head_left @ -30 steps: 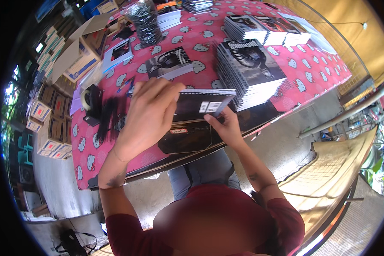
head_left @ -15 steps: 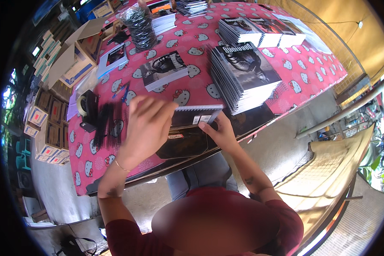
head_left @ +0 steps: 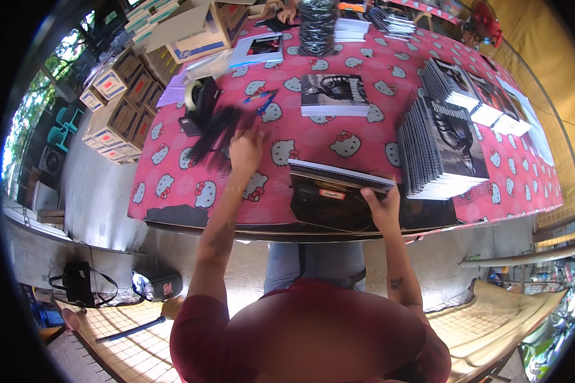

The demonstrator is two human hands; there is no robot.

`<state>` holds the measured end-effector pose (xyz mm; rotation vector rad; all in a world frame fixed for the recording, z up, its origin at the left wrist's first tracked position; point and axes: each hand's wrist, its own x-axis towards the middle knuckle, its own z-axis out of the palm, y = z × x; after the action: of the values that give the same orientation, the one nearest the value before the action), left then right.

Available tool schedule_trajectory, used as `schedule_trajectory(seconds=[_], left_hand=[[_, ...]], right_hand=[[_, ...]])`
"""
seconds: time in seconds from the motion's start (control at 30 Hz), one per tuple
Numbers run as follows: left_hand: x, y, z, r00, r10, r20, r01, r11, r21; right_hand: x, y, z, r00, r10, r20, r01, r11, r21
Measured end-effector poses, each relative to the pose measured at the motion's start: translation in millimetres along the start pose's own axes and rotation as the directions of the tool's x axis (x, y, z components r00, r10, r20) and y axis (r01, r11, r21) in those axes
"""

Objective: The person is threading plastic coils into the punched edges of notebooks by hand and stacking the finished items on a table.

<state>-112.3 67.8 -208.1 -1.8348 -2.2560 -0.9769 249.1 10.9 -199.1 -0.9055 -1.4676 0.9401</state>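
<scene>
Left grip [head_left: 246, 150] stretched forward, palm down, right grip [head_left: 384, 209] pinching closer in

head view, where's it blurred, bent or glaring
Head view: a blurred oval covers the lower middle, over the maroon shirt; the pink patterned table has its near edge bowed downward; brightness whitens the grey concrete floor at left; black fills the corners.

The left hand [head_left: 246, 152] had left the book [head_left: 342, 171] and reached over to the black binding coils [head_left: 216, 139], so only the right hand [head_left: 383, 207] gripped the book, its labelled cover tipped from sight. The view had turned, bringing in a red fan [head_left: 485, 24]
</scene>
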Motion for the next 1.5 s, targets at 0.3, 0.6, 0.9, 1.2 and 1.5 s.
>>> schedule_trajectory(seconds=[0.3,0.6,0.9,1.2,1.5], left_hand=[[17.6,-1.2,-18.1,0.956,0.115,-0.269,-0.146,0.984,-0.100],[-65.7,95.2,-105.7,0.973,0.228,-0.043,-0.215,0.815,-0.538],[-77.1,92.9,-78.7,0.960,0.178,-0.217,-0.266,0.821,-0.505],[-50.8,99.5,-96.3,0.903,0.423,-0.079,-0.391,0.729,-0.562],[-26.5,96.1,-109.3,0.818,0.533,0.214,-0.352,0.760,-0.547]], right_hand=[[7.6,3.8,-7.5,0.999,0.043,0.001,-0.043,0.994,0.101],[38.5,-107.0,55.3,0.793,-0.512,0.329,0.590,0.511,-0.626],[60.9,-68.9,90.8,0.846,-0.349,0.403,0.529,0.642,-0.556],[64.4,-74.4,86.8,0.847,-0.285,0.449,0.510,0.673,-0.535],[68.6,-76.7,79.1,0.839,-0.214,0.500,0.480,0.722,-0.497]])
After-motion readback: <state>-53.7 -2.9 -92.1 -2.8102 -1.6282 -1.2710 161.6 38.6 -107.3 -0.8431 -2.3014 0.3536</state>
